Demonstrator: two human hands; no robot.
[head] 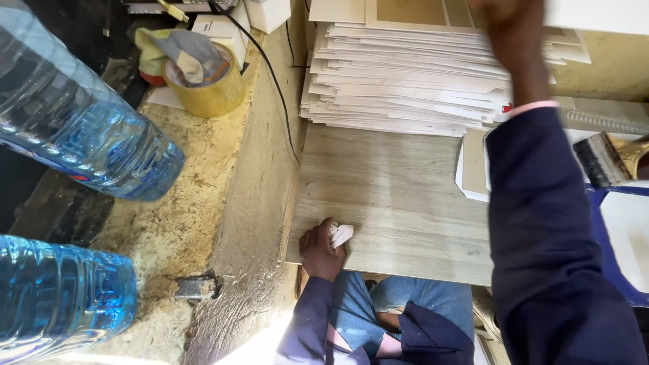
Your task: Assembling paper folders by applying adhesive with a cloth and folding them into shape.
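I take the grey wood-grain board (399, 196) lying flat across the worker's lap as my landmark. At its near left corner I see the left hand (322, 249) resting on the board's edge, fingers curled shut around a small crumpled white wad (341, 234), cloth or paper, I cannot tell which; the wad touches the board's surface. The right hand (515, 40) is raised past the board's far edge, over a tall stack of white card sheets (405, 81) that sits on the board's far end. That hand is blurred and partly cut off by the frame, next to a white sheet (595, 15) at the top right corner; whether it grips that sheet I cannot tell. Its dark blue sleeve (547, 230) crosses the board's right side. Right of the board, beyond the sleeve, a wide paintbrush (605, 159) lies near a white panel (629, 236) on blue backing. Left of the board, a black cable (270, 74) runs along a rough bench (182, 216), where a roll of tape (206, 84) stands with a rag draped over it. Further left, two blue water bottles (74, 115) loom close to the camera.
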